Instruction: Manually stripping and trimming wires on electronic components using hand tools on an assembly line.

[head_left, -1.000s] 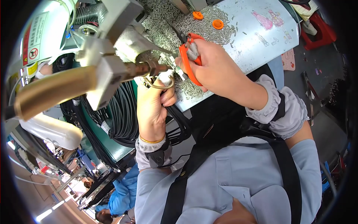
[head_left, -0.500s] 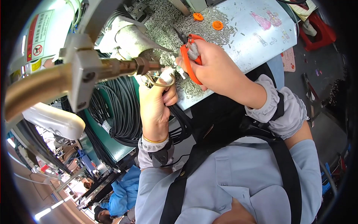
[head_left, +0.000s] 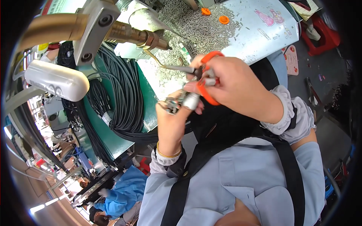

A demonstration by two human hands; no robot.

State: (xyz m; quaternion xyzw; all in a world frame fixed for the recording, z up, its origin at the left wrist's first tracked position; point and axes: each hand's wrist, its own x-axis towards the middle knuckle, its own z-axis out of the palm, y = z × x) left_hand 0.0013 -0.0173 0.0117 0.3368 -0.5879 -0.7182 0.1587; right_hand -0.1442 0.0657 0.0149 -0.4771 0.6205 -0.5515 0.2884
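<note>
My right hand (head_left: pixel 235 81) is closed around orange-handled scissors (head_left: pixel 208 94), whose grey tip points left over the bench. Below and left of the scissors, my left hand (head_left: pixel 171 122) is closed on a small cluster of silvery metal pieces (head_left: pixel 174 105); motion blur hides their exact kind. A white cover (head_left: pixel 191 101) wraps the left thumb tip. The two hands nearly meet, with the right fingers close to the left thumb. Beyond them lies a heap of small silvery metal pins (head_left: pixel 200 32) on the bench.
A machine's brass-coloured nozzle (head_left: pixel 132 35) and metal clamp (head_left: pixel 94 32) reach in from the upper left. Coiled black cables (head_left: pixel 126 98) lie on the green surface. Two orange rings (head_left: pixel 224 19) rest by the pins. Further off are a red stool (head_left: pixel 322 32) and a person in blue (head_left: pixel 122 190).
My left hand has moved away from the nozzle, down and right. My right hand has lowered slightly, and the scissors now point left instead of up. The view has shifted a little.
</note>
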